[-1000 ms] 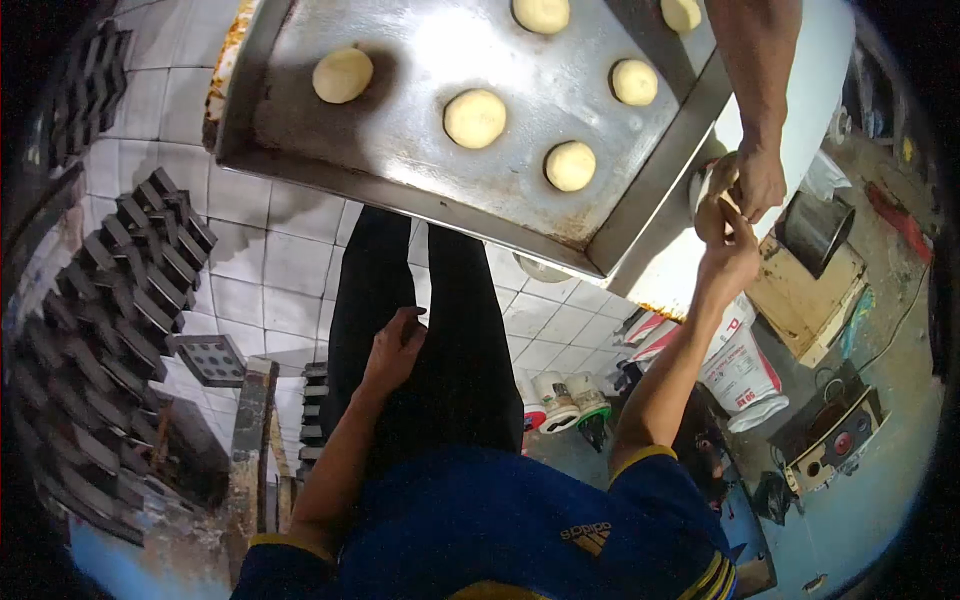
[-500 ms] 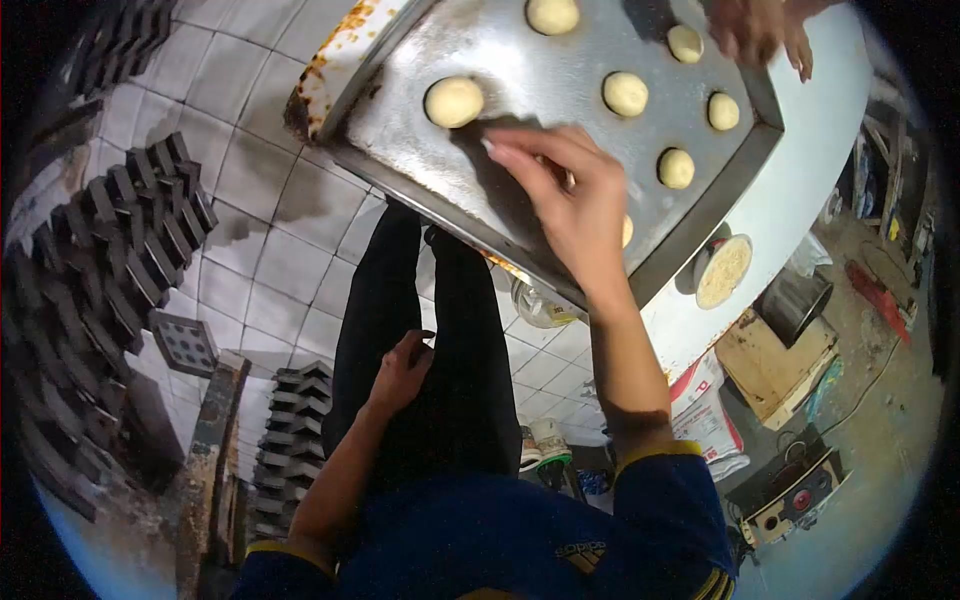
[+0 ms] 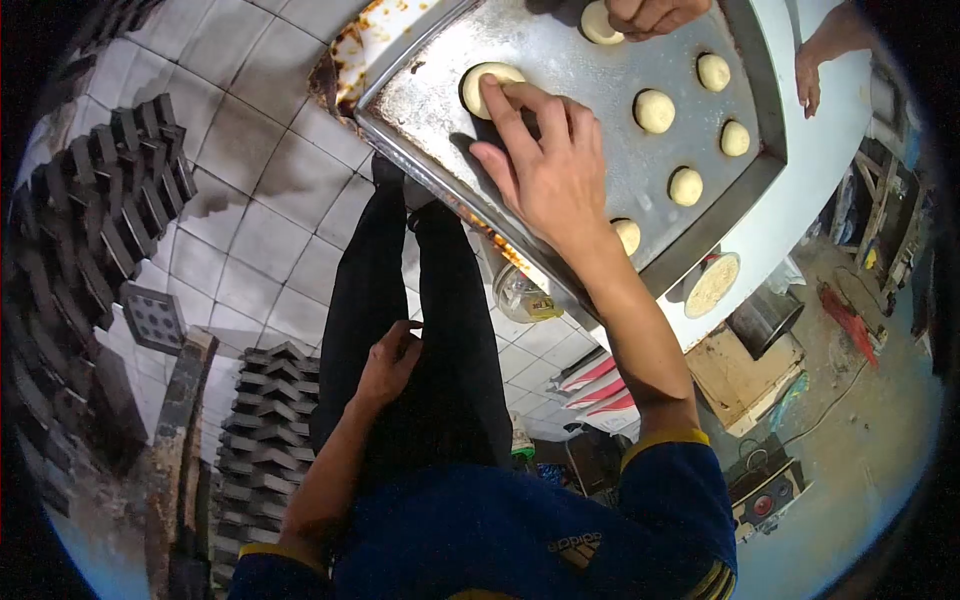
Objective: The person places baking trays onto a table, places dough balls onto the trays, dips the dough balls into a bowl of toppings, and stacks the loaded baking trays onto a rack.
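My right hand [image 3: 555, 165] is over the metal baking tray [image 3: 440, 170], its fingers spread. The index fingertip rests on top of a pale round dough ball [image 3: 482, 88] near the tray's left side; the thumb stands apart from it. My left hand [image 3: 390, 363] hangs in front of my dark trousers with its fingers curled in, and nothing shows in it. More dough balls lie spaced out on the tray, among them one in the middle [image 3: 654, 111] and one partly behind my right forearm [image 3: 625, 236].
Another person's hand [image 3: 655, 15] touches a dough ball [image 3: 600, 22] at the top; a second hand [image 3: 808, 80] is over the white table [image 3: 830, 130]. A bowl of pale crumbly stuff [image 3: 712, 286] stands by the tray. Stacked dark metal pans [image 3: 265, 430] are at left.
My right hand has gone from a pinch beside the dough ball to spread fingers touching it. The other person's hand has come over to a dough ball. My left hand stays curled.
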Action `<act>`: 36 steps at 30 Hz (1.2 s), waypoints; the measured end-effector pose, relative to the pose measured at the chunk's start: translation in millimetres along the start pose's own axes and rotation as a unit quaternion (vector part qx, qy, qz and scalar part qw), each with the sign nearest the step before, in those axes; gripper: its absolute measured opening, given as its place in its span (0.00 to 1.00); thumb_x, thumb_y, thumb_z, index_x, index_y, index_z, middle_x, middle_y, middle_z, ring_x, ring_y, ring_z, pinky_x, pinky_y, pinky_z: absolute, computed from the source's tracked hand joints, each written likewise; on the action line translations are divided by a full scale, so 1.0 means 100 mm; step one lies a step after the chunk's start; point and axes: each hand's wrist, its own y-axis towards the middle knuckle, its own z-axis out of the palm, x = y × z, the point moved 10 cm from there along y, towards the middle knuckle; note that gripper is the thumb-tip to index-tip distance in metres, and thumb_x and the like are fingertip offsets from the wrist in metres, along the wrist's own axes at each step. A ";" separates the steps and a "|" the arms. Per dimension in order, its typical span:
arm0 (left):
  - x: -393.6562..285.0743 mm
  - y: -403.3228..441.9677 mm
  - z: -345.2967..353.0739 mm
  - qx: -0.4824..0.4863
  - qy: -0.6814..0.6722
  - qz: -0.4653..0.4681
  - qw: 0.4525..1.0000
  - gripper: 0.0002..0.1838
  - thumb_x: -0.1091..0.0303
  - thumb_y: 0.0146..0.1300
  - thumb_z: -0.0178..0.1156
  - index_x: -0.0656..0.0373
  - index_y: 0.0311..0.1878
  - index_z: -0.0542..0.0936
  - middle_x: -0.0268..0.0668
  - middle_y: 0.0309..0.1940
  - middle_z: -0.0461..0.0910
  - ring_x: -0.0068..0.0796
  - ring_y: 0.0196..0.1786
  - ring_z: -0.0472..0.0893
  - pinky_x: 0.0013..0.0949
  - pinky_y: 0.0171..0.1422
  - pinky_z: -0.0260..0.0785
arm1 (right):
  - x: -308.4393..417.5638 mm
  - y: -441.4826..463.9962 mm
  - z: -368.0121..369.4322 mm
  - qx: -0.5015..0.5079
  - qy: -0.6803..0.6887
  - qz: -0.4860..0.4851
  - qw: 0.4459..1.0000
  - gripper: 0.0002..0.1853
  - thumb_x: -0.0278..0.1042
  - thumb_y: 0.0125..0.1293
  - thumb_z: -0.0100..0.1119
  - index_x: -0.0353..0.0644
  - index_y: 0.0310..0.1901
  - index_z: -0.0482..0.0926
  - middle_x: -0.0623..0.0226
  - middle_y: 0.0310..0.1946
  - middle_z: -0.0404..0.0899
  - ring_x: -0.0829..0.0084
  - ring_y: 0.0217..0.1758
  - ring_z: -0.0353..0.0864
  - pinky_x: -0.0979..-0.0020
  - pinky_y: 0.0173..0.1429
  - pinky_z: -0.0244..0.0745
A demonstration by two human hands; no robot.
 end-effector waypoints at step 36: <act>-0.25 -0.13 0.69 -0.013 0.082 0.058 0.995 0.17 0.71 0.75 0.62 0.63 0.65 0.79 0.45 0.44 0.87 0.39 0.45 0.87 0.40 0.55 0.79 | -0.98 -1.28 -0.89 -0.110 0.516 0.253 0.811 0.39 0.60 0.89 0.36 0.39 0.87 0.53 0.52 0.89 0.53 0.54 0.93 0.47 0.54 0.93 0.42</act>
